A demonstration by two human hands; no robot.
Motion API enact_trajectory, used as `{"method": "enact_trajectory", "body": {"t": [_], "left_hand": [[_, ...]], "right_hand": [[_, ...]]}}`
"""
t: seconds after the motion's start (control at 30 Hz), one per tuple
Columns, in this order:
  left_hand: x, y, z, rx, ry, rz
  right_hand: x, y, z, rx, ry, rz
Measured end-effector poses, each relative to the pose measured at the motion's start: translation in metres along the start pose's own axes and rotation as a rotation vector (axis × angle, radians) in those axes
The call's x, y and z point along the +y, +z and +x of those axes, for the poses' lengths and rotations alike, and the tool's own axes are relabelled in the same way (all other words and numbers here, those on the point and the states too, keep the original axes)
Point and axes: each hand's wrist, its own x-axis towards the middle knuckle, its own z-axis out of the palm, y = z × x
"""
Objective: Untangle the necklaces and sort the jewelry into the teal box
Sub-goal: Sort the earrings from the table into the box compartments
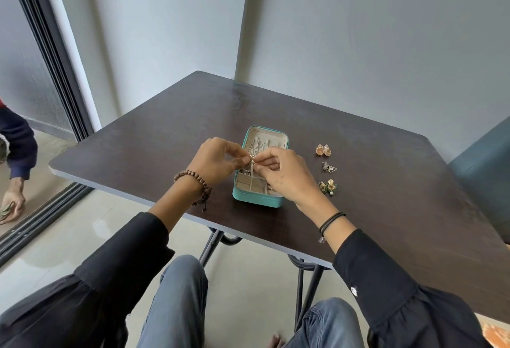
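- Teal box [258,202] sits open at the frame's centre on the dark table [386,196], with thin silvery chains [255,145] lying in its upper compartment.
- We see the left hand [214,161] and right hand [284,175] meet just above it, each pinching one tiny pale piece [251,157] between thumb and forefinger; what it is we cannot tell.
- We judge the chains light, limp and quick to snag, so we would pinch them gently near the clasp.
- Earrings [323,150] lie right of the box.
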Motion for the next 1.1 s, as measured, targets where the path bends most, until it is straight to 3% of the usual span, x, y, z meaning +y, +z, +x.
{"method": "enact_trajectory", "body": {"t": [0.5,0.87,1.1], "left_hand": [[0.02,0.004,-0.001,0.08,0.026,-0.011],[0.088,0.066,0.007,-0.054,0.133,-0.066],[0.108,0.12,0.011,-0.147,0.103,0.055]], "right_hand": [[0.004,-0.021,-0.013,0.053,-0.019,0.046],[0.053,-0.091,-0.045,0.21,0.051,0.021],[0.093,-0.115,-0.053,0.264,0.132,-0.101]]}}
